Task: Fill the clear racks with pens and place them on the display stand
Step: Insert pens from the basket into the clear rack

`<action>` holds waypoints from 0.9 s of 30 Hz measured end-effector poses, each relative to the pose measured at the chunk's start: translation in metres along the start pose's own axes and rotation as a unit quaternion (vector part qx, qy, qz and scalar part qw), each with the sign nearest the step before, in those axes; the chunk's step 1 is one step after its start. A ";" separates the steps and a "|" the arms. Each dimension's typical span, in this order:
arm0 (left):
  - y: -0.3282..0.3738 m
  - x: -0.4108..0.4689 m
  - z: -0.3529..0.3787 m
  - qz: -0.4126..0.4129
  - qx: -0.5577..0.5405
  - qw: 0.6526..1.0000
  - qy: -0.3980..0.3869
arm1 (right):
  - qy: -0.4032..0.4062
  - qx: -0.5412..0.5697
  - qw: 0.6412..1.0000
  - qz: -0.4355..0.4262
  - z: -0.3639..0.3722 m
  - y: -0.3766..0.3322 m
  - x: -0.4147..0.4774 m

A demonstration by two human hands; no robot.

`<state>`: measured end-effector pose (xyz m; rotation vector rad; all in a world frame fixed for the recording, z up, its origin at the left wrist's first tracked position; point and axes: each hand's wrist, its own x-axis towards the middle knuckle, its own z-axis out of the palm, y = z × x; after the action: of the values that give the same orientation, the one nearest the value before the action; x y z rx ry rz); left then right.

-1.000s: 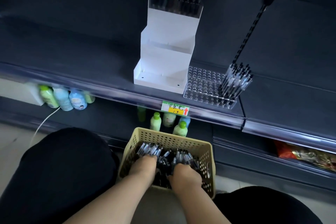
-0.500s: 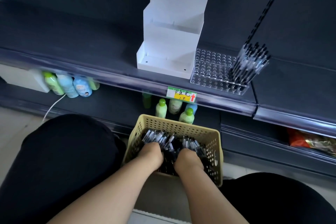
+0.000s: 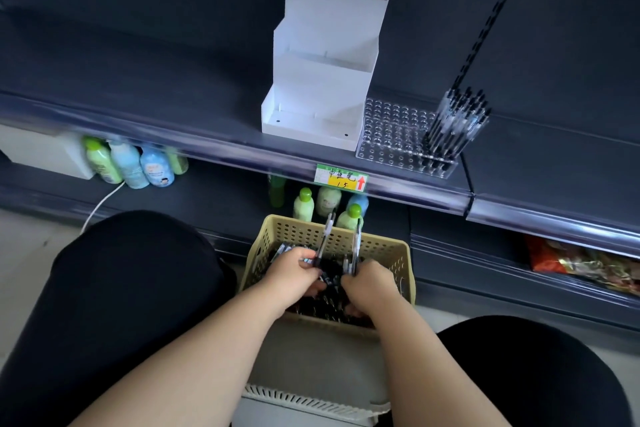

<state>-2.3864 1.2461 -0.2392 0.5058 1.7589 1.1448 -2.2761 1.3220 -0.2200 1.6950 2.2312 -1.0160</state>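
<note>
Both hands [image 3: 332, 279] closed around upright pens [image 3: 341, 246].

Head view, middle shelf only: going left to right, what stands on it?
White display stand → clear rack, its left holes empty → bundle of pens standing at the rack's right end. The rest of that shelf to the left shows nothing.

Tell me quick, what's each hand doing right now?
Left hand: closed on a pen over the basket.
Right hand: closed on another pen.
</note>
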 end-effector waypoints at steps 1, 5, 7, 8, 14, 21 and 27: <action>0.004 -0.002 0.000 0.011 -0.016 1.000 0.005 | 0.016 0.030 0.999 -0.010 -0.005 -0.002 -0.003; 0.021 -0.011 0.000 0.030 -0.116 0.993 -0.010 | 0.112 0.089 0.987 -0.068 -0.022 -0.011 -0.014; 0.027 -0.015 0.002 0.044 -0.155 0.987 -0.025 | 0.152 0.122 0.976 -0.093 -0.030 -0.014 -0.019; 0.030 -0.016 0.003 0.054 -0.163 0.985 -0.026 | 0.160 0.148 0.971 -0.103 -0.033 -0.015 -0.021; 0.052 -0.017 0.004 0.154 -0.100 0.983 -0.027 | 0.198 0.196 0.949 -0.145 -0.049 -0.023 -0.020; 0.078 -0.013 0.010 0.206 -0.034 0.977 0.032 | 0.235 0.207 0.936 -0.161 -0.067 -0.024 -0.011; 0.122 0.008 0.015 0.273 0.010 0.961 0.036 | 0.294 0.291 0.885 -0.214 -0.118 -0.033 -0.007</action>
<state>-2.3951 1.3174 -0.1388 1.0172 1.7421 1.5362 -2.2721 1.3829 -0.1135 1.9823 3.0126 -1.5705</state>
